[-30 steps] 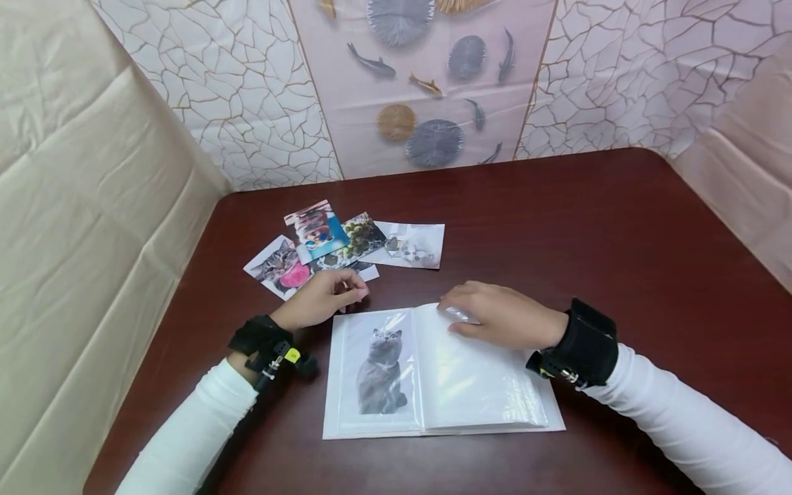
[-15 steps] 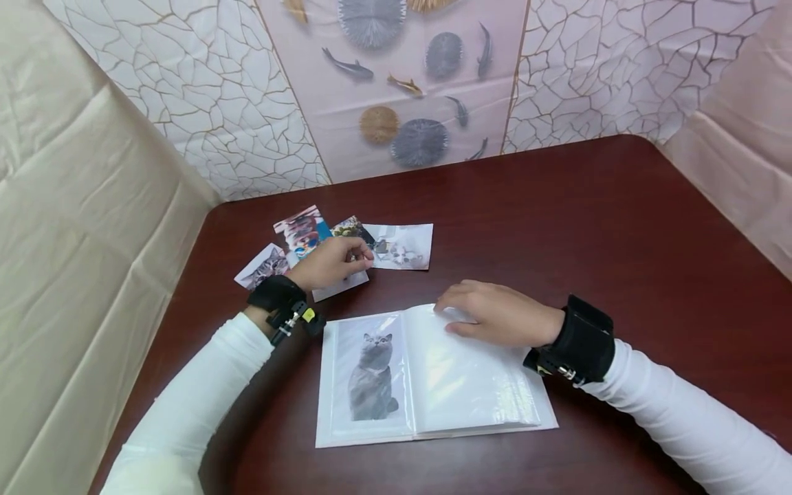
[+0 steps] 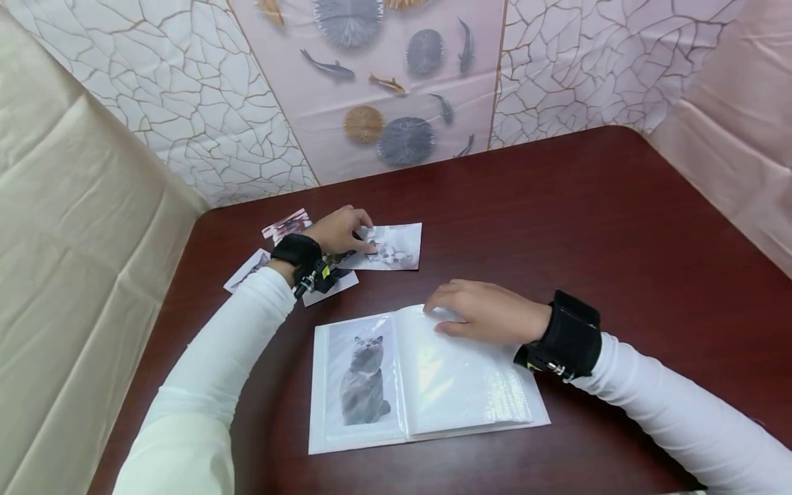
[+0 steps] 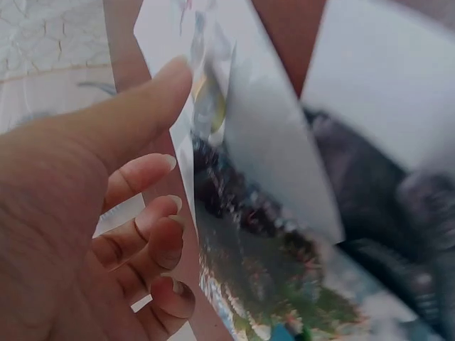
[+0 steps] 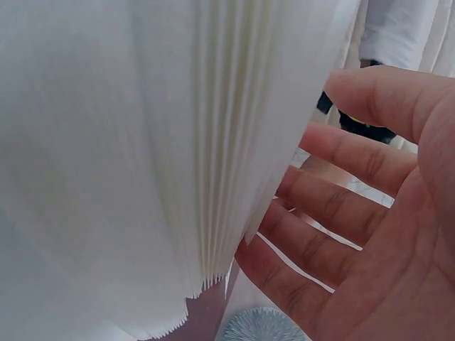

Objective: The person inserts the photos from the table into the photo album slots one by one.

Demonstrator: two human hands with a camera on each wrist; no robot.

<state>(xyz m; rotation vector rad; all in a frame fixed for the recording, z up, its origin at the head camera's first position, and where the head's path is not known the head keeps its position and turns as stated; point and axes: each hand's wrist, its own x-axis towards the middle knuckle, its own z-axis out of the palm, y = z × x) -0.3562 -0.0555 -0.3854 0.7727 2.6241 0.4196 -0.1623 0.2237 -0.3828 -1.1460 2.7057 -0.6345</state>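
In the head view my left hand (image 3: 339,231) reaches over the loose photos, its thumb tip at the pale photo (image 3: 397,247) on their right side. The left wrist view shows the thumb across that photo's edge (image 4: 266,106) and the fingers apart beside it, bent a little. My right hand (image 3: 485,313) rests at the top of the open photo album (image 3: 402,438), on its right page (image 3: 467,385). Seen from the right wrist, its fingers (image 5: 327,199) lie fairly straight along the edge of the stacked pages (image 5: 231,142). A grey cat picture (image 3: 365,385) fills the album's left pocket.
Beneath the left hand and wrist lie other photos: one with a red-and-white top (image 3: 287,225), one at the left (image 3: 247,269), and one nearer the album (image 3: 334,286). The dark wooden table (image 3: 557,206) meets a patterned cloth wall (image 3: 396,89) behind.
My left hand has moved forward from beside the album's top left corner to the photos' right side. The right hand stays on the page. The head view has shifted slightly.
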